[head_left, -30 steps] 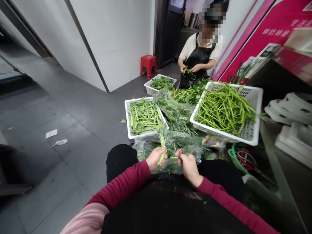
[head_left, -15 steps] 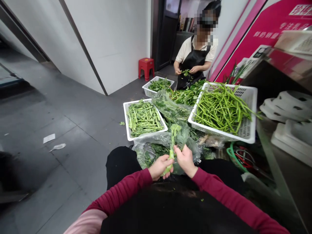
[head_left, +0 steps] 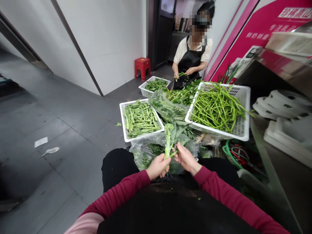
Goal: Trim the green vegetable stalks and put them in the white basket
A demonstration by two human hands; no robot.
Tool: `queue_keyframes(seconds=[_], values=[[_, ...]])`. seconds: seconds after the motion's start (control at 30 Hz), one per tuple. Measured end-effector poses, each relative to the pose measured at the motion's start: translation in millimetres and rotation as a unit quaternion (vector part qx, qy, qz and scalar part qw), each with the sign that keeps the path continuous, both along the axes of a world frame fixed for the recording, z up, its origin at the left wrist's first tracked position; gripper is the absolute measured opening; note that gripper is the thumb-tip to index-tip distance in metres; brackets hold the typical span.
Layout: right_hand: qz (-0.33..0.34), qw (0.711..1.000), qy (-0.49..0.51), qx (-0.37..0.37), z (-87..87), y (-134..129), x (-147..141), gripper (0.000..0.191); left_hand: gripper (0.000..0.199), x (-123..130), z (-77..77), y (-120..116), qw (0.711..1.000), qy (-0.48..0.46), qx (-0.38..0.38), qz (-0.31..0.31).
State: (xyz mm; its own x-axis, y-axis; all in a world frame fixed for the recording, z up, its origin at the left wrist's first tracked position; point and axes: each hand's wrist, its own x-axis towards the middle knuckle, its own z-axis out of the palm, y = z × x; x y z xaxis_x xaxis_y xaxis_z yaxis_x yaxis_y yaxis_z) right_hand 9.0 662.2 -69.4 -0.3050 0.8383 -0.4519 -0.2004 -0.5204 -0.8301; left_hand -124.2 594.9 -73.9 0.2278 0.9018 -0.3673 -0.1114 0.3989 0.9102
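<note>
My left hand (head_left: 159, 166) is closed round the lower part of a thick green stalk (head_left: 168, 139), which stands upright with a budded top. At its right side my right hand (head_left: 186, 158) pinches a thin leaf stem (head_left: 173, 153) that slants away from the stalk, with broad leaves behind it. Both hands are over my lap, just in front of an open clear plastic bag (head_left: 138, 149) with dark greens inside. Beyond the bag, a white basket (head_left: 123, 125) holds cut green stalks. A larger white basket (head_left: 246, 113) on the right holds long thin green stems.
Across the pile of leafy greens (head_left: 185, 94), a person in a black apron (head_left: 190, 58) handles a green sprig. A small white basket (head_left: 143, 90) and a red stool (head_left: 142, 67) stand farther back. A green basket with scissors (head_left: 226, 149) is at my right, near white trays (head_left: 290, 136).
My right hand has moved slightly away from the stalk, with the thin leaf stem now bent outward. The view has shifted a little. The other person's hands have moved with the sprig.
</note>
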Motion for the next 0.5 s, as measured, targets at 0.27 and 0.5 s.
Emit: queue_keyframes(seconds=[0.27,0.5], values=[[0.019,0.997,0.068,-0.029,7.4,5.6,-15.3,0.026,0.026,-2.3,3.3,2.2,0.998,0.059,0.033,-0.004],[-0.106,0.984,-0.052,0.134,14.3,-9.0,-27.0,0.019,0.028,8.6,-2.4,-0.1,0.993,-0.069,-0.005,0.095]])
